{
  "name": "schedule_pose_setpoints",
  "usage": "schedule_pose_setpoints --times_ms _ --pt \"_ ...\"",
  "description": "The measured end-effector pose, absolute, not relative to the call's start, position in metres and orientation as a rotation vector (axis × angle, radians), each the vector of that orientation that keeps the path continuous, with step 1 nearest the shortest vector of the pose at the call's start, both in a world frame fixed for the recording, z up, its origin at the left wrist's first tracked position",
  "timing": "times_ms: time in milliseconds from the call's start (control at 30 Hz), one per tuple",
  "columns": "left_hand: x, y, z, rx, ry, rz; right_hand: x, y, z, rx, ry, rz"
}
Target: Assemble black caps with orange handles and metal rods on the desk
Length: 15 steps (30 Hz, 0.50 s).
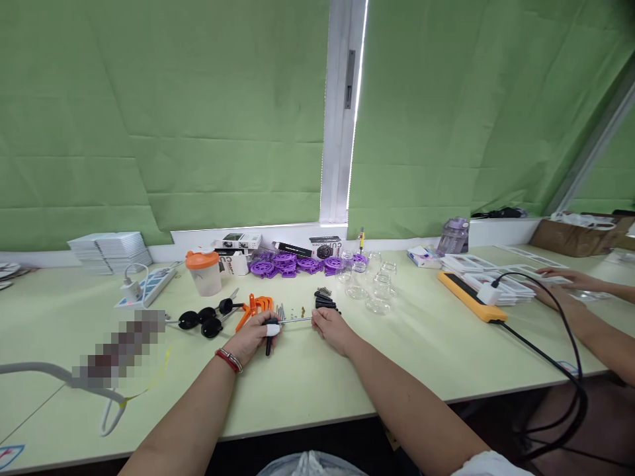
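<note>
My left hand (252, 341), a white wrap on one finger, is closed around a small black handle (268, 346). A thin metal rod (297, 320) runs level from it to my right hand (335, 332), whose fingertips pinch the far end. Whether rod and handle are joined is hidden by my fingers. Just beyond my hands lie orange frame-like parts (255, 306), a few loose metal pins (280, 311) and small brass-coloured bits (302, 311). Black handles (325, 301) lie beyond my right hand. Black round-headed pieces with metal stems (211, 326) rest to the left.
Purple plastic parts (285, 264), boxes (325, 248) and clear glass jars (380, 291) stand at the back. An orange-lidded cup (203, 272) is left of them. Right, a yellow power strip (469, 295) trails a black cable; another person's hands (560, 297) work beyond it.
</note>
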State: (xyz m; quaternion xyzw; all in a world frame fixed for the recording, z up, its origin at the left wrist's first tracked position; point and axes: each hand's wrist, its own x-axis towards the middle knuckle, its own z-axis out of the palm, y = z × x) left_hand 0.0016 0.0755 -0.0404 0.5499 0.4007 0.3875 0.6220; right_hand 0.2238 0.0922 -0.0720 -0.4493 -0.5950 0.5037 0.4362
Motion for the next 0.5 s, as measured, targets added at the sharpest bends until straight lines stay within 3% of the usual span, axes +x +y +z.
schedule_pose_setpoints --times_ms 500 --pt "0.0013 0.0774 -0.0422 1.27 0.927 0.894 0.2271 0.0872 -0.0655 -1.049 -1.452 1.308"
